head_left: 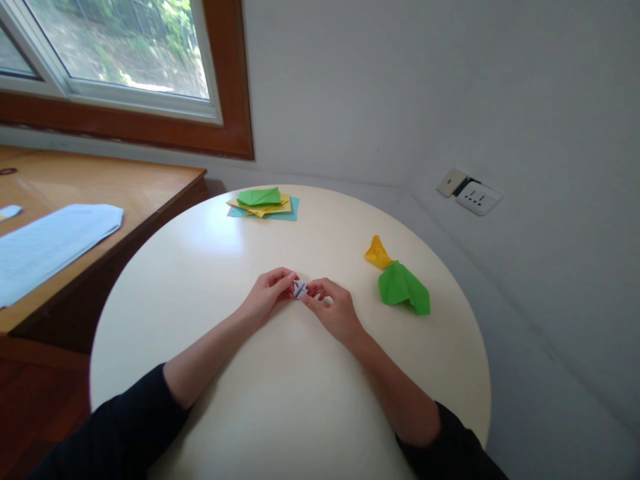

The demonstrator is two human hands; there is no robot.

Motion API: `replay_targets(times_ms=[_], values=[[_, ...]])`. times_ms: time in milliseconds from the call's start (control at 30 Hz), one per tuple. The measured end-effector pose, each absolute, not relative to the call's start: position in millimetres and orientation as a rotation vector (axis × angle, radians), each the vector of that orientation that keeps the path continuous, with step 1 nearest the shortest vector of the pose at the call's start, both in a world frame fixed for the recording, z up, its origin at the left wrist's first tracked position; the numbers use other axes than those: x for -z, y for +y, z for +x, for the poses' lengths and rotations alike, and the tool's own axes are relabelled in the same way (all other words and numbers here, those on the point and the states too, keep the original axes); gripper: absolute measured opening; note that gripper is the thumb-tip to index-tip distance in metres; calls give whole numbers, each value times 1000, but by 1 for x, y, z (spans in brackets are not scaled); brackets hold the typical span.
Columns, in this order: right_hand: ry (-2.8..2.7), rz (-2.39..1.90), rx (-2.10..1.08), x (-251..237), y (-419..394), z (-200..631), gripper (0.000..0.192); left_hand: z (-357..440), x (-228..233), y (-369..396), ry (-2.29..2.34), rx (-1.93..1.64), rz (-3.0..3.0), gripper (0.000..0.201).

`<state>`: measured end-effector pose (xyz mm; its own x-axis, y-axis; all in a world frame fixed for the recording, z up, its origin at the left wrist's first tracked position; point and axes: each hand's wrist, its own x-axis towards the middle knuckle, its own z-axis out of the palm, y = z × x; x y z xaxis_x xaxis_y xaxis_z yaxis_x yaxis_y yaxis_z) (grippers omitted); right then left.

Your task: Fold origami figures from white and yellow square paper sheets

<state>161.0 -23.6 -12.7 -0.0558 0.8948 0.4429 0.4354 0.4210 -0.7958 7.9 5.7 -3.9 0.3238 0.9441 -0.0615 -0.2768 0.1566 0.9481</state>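
A small folded piece of pale lilac paper (300, 289) lies between my two hands on the round cream table (200, 267). My left hand (267, 293) pinches its left side with the fingertips. Its right side is pinched by my right hand (333, 308). Both hands rest low on the tabletop near its middle. Most of the small paper is hidden by my fingers.
A green folded paper shape (403, 288) and a yellow one (378, 253) lie to the right. A stack of green, yellow and blue sheets (263, 202) sits at the table's far edge. A wooden desk (100, 180) with a printed sheet (50, 243) stands left, a wall socket (477, 197) at right.
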Motion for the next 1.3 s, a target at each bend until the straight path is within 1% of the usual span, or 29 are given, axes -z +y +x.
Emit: replay_targets(times_ms=[367,533,700,1000,1300], values=[[-1616,-1151,-657,14,-25,161,14,11,-5,0,803,-987,1240,30],[-1630,-1134,-666,17,-24,162,19,12,1,2,789,-1004,1270,34],[-1632,-1123,-666,18,-24,162,17,11,5,3,832,-1065,1377,26],[-1614,-1142,-643,15,-25,162,14,13,0,-1,1040,-1084,1614,19],[-1608,-1178,-507,11,-26,161,11,11,4,-1,1067,-1137,1742,12]])
